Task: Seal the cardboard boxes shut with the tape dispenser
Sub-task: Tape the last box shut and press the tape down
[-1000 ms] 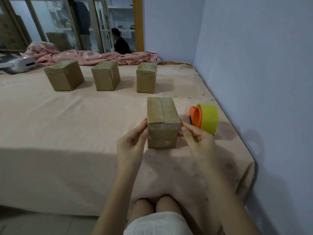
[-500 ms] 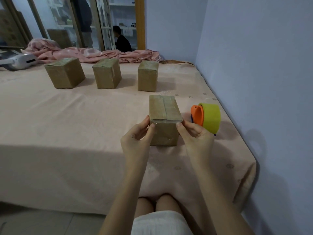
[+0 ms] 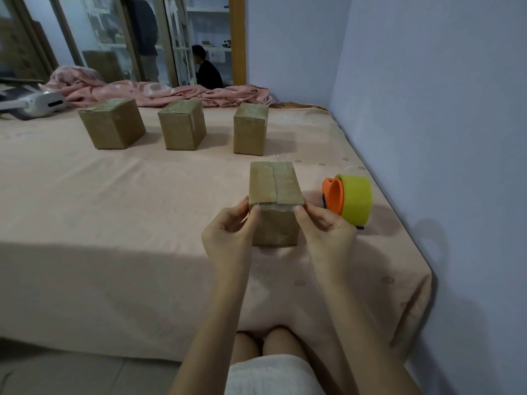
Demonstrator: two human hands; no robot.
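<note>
While the tape dispenser (image 3: 349, 198) sits idle at centre right, I keep the near box (image 3: 273, 201) mid-frame, left hand (image 3: 228, 232) and right hand (image 3: 325, 229) curled around its front corners, thumbs pressing the tape end flat, probably so it bonds.

Bed (image 3: 114, 223) with boxes (image 3: 273, 201), dispenser (image 3: 349, 199)
</note>
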